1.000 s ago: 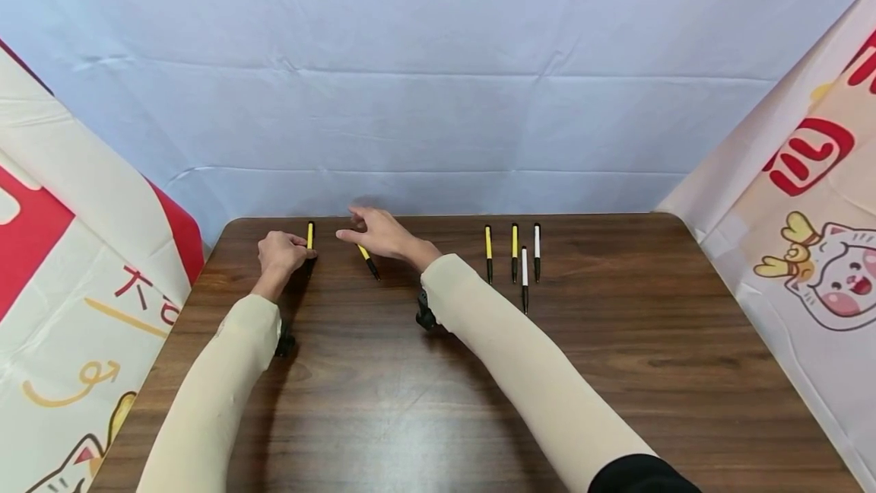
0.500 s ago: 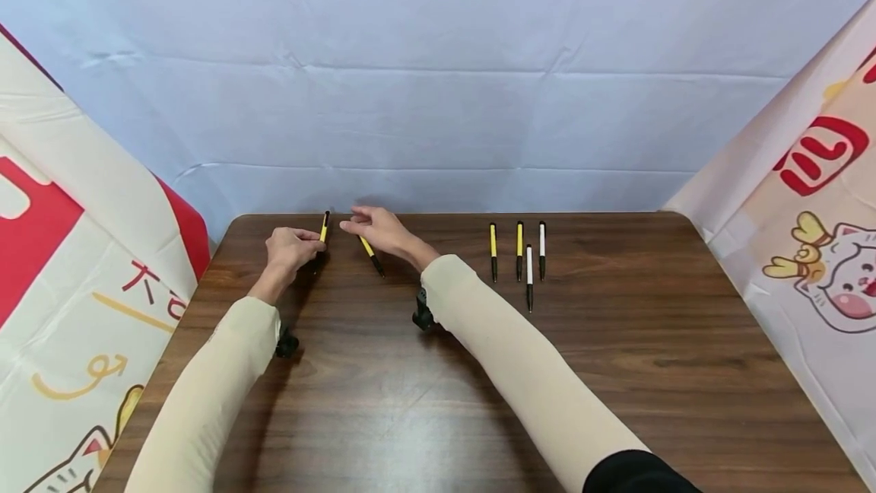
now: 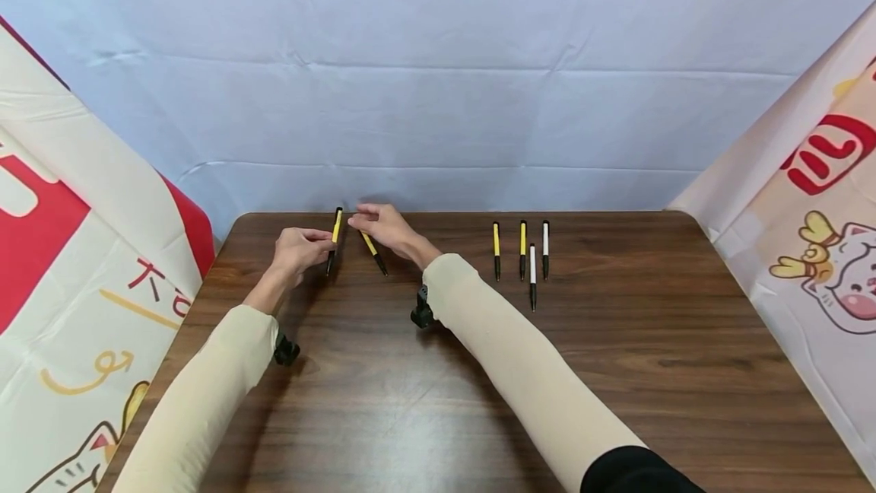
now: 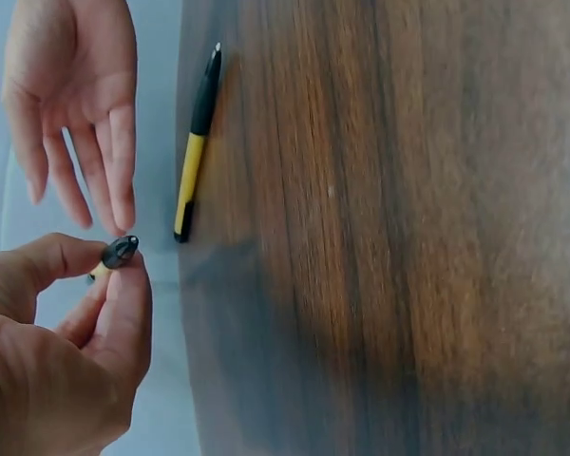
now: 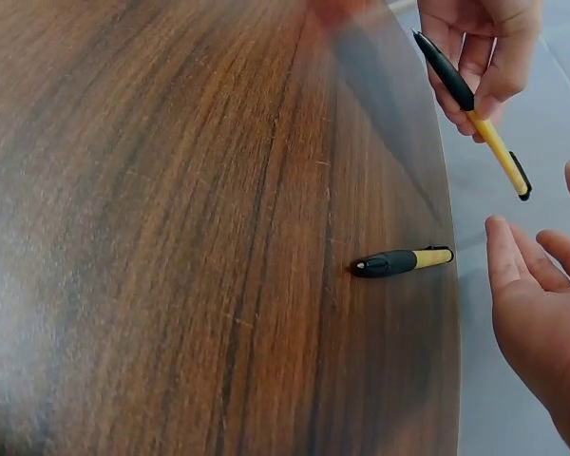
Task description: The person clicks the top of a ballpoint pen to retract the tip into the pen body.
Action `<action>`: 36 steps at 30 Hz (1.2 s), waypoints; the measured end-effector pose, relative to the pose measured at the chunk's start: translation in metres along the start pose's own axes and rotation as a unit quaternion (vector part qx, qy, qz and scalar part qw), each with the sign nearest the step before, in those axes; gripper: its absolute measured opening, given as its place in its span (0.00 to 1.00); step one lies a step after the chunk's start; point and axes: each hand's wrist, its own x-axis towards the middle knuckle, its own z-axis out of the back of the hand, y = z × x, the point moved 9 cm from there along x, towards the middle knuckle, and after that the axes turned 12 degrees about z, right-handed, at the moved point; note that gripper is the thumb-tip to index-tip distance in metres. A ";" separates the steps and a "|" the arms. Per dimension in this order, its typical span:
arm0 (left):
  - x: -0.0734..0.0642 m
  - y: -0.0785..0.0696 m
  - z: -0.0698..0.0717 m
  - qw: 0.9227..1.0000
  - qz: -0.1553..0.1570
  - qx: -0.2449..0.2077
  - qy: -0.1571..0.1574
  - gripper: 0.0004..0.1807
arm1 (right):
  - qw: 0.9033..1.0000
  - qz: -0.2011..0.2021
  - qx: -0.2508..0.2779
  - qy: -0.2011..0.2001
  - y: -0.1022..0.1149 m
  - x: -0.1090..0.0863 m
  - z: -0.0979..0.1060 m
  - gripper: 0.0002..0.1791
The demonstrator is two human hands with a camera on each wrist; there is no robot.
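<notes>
My left hand (image 3: 297, 252) pinches a yellow pen (image 5: 494, 147) with a black grip between thumb and fingers. The pen is tilted and held above the table near its far edge. To its right, my right hand (image 3: 388, 228) holds nothing; its fingers are extended toward the pen's black top end, with a small gap in the right wrist view. A second yellow-and-black pen (image 4: 192, 161) lies on the table just below the right hand, slanted, its black tip toward the near side.
Further right on the wooden table (image 3: 616, 341) lie two yellow pens, one of them a yellow pen (image 3: 496, 242) at the left, and two white ones, the nearer white pen (image 3: 533, 268) set lower. A pale cloth (image 3: 438, 97) hangs behind the table's far edge.
My left hand has lifted the yellow pen off the table and carried it right, toward my right hand. The right hand stays nearly in place, and the view has shifted slightly.
</notes>
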 end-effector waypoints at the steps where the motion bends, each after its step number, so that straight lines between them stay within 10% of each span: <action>1: -0.002 0.000 -0.002 1.000 0.000 -0.003 0.006 0.17 | 1.000 -0.002 0.006 -0.002 0.000 0.000 0.000 0.34; 36: -0.030 -0.007 -0.042 0.984 -0.008 -0.108 0.140 0.23 | 0.973 -0.040 0.219 -0.052 -0.009 -0.007 0.006 0.29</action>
